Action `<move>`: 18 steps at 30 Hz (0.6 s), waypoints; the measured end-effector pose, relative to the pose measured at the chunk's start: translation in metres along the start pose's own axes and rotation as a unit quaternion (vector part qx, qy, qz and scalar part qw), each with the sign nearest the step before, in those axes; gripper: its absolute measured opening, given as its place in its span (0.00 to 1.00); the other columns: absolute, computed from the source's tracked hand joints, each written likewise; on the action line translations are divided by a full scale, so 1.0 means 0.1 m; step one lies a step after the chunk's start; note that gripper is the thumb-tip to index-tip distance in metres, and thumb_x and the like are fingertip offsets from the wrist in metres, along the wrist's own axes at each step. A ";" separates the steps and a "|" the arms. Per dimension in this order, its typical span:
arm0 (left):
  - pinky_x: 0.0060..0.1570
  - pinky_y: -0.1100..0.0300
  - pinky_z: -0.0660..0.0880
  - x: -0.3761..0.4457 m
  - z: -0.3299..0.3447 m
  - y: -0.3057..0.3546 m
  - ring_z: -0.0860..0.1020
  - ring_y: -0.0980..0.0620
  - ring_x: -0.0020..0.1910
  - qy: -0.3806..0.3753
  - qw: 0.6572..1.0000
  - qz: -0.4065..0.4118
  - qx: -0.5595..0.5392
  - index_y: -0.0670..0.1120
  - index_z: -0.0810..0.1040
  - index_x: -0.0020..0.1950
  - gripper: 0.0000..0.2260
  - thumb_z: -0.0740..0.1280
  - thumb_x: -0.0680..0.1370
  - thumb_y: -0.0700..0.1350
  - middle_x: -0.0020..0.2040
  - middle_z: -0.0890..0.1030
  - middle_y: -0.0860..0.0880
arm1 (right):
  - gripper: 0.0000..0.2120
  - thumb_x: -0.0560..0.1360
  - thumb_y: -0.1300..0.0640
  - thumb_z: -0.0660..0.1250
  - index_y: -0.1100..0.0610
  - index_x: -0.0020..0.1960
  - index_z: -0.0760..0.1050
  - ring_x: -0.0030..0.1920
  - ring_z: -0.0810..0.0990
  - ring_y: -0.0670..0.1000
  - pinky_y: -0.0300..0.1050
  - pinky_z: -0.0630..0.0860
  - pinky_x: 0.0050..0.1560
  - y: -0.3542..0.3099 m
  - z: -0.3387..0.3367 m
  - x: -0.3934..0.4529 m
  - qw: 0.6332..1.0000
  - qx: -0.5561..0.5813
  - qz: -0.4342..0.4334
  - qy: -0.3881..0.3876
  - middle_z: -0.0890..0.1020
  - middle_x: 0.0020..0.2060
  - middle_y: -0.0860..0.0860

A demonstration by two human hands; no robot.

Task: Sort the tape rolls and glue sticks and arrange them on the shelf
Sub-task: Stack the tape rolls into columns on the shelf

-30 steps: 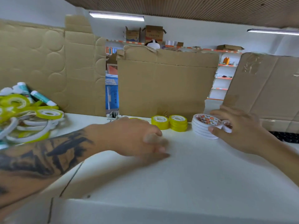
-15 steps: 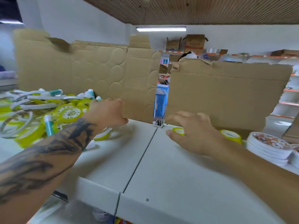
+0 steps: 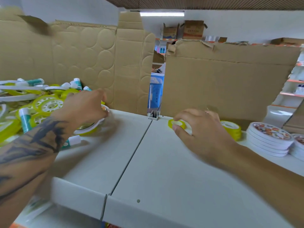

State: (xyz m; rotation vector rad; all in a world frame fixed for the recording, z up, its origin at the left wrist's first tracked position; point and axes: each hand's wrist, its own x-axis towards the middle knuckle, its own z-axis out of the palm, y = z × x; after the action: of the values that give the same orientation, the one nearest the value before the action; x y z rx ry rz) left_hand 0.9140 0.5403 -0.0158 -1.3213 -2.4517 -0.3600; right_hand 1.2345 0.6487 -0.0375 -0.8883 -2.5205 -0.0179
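Reaching across the white shelf [image 3: 148, 162], we have our left hand [image 3: 85, 106] at about ten o'clock, fingers curled round a flat white tape roll [image 3: 92, 127] at the edge of the heap of tape rolls and glue sticks [image 3: 28, 106]; motion blur hides exactly how the fingertips sit on it. That heap fills the shelf at nine o'clock, yellow rolls tangled with green-and-white sticks, and one glue stick [image 3: 72, 140] lies just below our left wrist. Our right hand [image 3: 202, 132] is at two o'clock, thumb and forefinger pinching a small yellow tape roll [image 3: 176, 124] that rests on the shelf near the back. Just beyond that hand stands a short stack of yellow rolls [image 3: 232, 129], and at three o'clock a stack of flat white printed rolls [image 3: 269, 142]. Cardboard sheets [image 3: 222, 83] stand along the back.
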 end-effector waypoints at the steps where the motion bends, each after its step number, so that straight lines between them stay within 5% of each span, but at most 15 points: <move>1: 0.45 0.53 0.70 0.00 0.00 -0.02 0.75 0.43 0.47 0.003 1.000 -0.002 -0.010 0.56 0.74 0.55 0.14 0.71 0.73 0.57 0.48 0.80 0.49 | 0.13 0.82 0.40 0.57 0.43 0.59 0.75 0.60 0.75 0.48 0.54 0.60 0.70 0.00 0.00 -0.01 1.000 0.001 0.002 -0.002 0.77 0.58 0.40; 9: 0.45 0.54 0.76 -0.04 -0.13 -0.01 0.79 0.49 0.45 0.005 0.990 -0.014 -0.141 0.56 0.77 0.42 0.08 0.74 0.72 0.46 0.40 0.84 0.57 | 0.18 0.78 0.36 0.54 0.43 0.57 0.76 0.59 0.75 0.46 0.52 0.61 0.68 -0.06 -0.02 -0.02 0.999 0.026 -0.012 0.014 0.78 0.56 0.40; 12: 0.43 0.58 0.76 -0.11 -0.24 0.14 0.80 0.54 0.41 0.068 0.977 0.032 -0.201 0.53 0.80 0.44 0.04 0.73 0.75 0.44 0.41 0.84 0.56 | 0.17 0.78 0.37 0.55 0.43 0.57 0.77 0.59 0.75 0.45 0.52 0.62 0.69 -0.08 -0.04 -0.01 0.999 0.044 -0.021 0.025 0.78 0.56 0.39; 15: 0.32 0.71 0.70 -0.24 -0.36 0.48 0.76 0.63 0.29 0.075 0.918 0.051 -0.387 0.47 0.82 0.45 0.03 0.76 0.76 0.42 0.35 0.85 0.53 | 0.16 0.77 0.37 0.58 0.42 0.57 0.76 0.56 0.77 0.45 0.54 0.70 0.64 -0.11 -0.09 0.00 0.994 0.094 -0.032 0.047 0.78 0.53 0.38; 18: 0.33 0.61 0.80 -0.36 -0.44 0.81 0.80 0.55 0.31 -0.012 0.836 0.043 -0.547 0.42 0.81 0.47 0.05 0.76 0.76 0.41 0.34 0.85 0.48 | 0.15 0.76 0.37 0.63 0.39 0.61 0.74 0.59 0.77 0.44 0.47 0.73 0.60 -0.13 -0.13 -0.01 0.985 0.146 -0.046 0.080 0.78 0.56 0.37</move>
State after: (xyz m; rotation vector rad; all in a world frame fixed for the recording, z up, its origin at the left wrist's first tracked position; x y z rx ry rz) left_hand 1.0082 0.5401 0.0150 -1.7607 -2.1542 -1.9229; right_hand 1.2329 0.6358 -0.0250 -0.6274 -2.3341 0.2351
